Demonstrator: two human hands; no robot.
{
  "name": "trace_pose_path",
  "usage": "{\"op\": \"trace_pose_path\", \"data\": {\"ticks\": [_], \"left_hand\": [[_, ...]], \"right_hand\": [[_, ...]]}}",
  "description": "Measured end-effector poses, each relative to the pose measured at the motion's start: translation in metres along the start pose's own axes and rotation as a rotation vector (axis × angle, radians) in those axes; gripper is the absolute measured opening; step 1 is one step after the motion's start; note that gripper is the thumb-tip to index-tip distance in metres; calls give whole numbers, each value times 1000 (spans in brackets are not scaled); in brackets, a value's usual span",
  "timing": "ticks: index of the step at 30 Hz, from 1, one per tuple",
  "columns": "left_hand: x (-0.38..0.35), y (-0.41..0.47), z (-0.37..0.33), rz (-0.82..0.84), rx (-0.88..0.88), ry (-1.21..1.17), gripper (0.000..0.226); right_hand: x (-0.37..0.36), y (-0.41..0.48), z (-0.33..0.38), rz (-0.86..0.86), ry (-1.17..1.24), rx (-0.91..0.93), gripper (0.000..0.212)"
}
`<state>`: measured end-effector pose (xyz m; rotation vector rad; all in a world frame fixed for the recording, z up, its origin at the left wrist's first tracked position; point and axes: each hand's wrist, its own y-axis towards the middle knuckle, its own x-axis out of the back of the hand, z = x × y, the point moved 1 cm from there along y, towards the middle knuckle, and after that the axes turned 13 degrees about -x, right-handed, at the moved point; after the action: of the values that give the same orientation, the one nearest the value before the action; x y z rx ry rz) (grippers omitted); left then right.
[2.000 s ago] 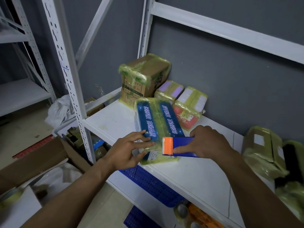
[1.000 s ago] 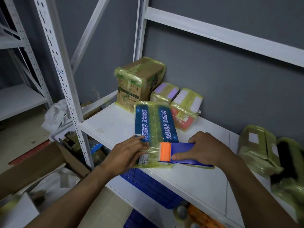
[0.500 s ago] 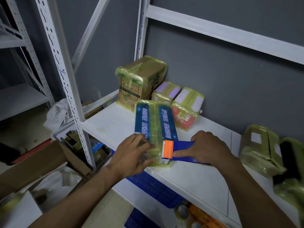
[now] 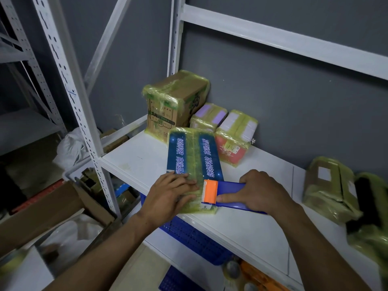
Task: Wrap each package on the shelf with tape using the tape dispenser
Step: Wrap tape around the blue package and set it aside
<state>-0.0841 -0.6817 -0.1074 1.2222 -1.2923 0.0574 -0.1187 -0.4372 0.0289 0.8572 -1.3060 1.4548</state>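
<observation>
Right at the front edge of the shelf (image 4: 241, 229), both hands are on the job. The left hand (image 4: 168, 199) lies flat, its fingers (image 4: 182, 180) straight and pressing down on the near end of the blue package (image 4: 194, 156). The right hand (image 4: 259, 192) is curled round the tape dispenser (image 4: 230, 186), index finger stretched along its blue side. The dispenser's orange head (image 4: 210, 191) sits on the package, teeth just beside the left fingertips.

This looks like the finish of a band across that near end. To do it well, bear down hard with the flat hand so the package cannot skid off the front edge. Tip the dispenser so the teeth bite, tear with one crisp twist, then smooth the loose tail down.

Under the front edge sits a blue crate (image 4: 189, 234), perforated, its contents hidden by the shelf. Off the left front corner, down on the floor, an open cardboard carton (image 4: 42, 211) holds what looks like white plastic (image 4: 69, 234), too blurred to name.

Further in, the blue package runs toward the back with a yellowish strip of tape down its middle. Just beside its far right corner stands a red-and-white package (image 4: 234, 141), a purple-patched package (image 4: 210, 115) behind that. A brown box (image 4: 174, 101) fills the back left corner. All three are already filmed in tape. Toward the right end are more wrapped bundles (image 4: 329, 185), blurred.
</observation>
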Motion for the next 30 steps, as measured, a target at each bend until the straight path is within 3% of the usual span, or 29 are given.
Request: {"op": "trace_pose_path", "data": {"ticks": [14, 22, 25, 27, 30], "left_hand": [[15, -3, 15, 56, -133, -19, 29], [23, -3, 14, 134, -110, 58, 25], [18, -4, -1, 231, -68, 108, 66], [15, -5, -6, 215, -35, 147, 76], [11, 1, -17, 97, 1, 44, 43]], "right_hand": [[-1, -13, -9, 41, 40, 40, 62], [-1, 2, -30, 35, 10, -11, 73], [-9, 5, -35, 42, 31, -21, 74], [-10, 7, -36, 41, 30, -22, 75], [-13, 7, -34, 40, 42, -22, 71]]}}
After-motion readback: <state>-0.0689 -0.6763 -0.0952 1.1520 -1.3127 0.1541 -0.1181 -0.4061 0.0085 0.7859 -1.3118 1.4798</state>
